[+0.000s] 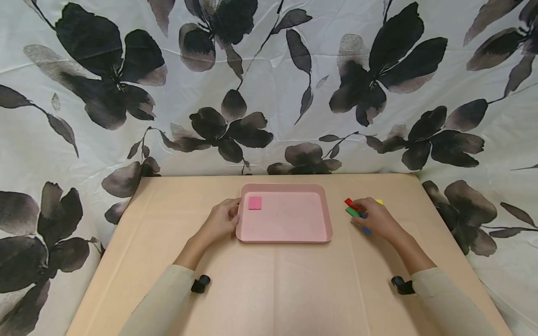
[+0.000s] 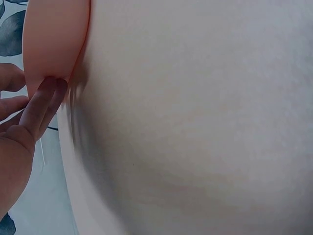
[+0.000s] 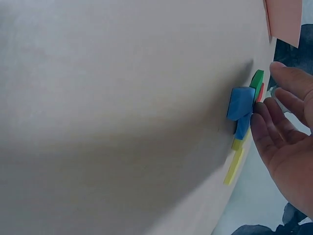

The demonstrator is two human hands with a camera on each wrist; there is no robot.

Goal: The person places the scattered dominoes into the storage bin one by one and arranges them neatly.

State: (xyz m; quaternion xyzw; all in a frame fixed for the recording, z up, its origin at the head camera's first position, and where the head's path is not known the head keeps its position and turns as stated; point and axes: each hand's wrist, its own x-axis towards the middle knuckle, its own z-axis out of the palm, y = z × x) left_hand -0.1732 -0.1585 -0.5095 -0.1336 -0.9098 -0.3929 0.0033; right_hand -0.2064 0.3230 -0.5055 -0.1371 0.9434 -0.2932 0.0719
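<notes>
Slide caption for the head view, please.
Left hand at a pink tray bearing one pink square; right hand at red, green, blue and yellow blocks.

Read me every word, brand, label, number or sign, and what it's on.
None: no lettering, number or sign readable on the pink tray, pink square, red piece, green piece, blue pieces or yellow pieces.
The floral cloth bears only a plant pattern.
The black wrist devices are too small to tell.
</notes>
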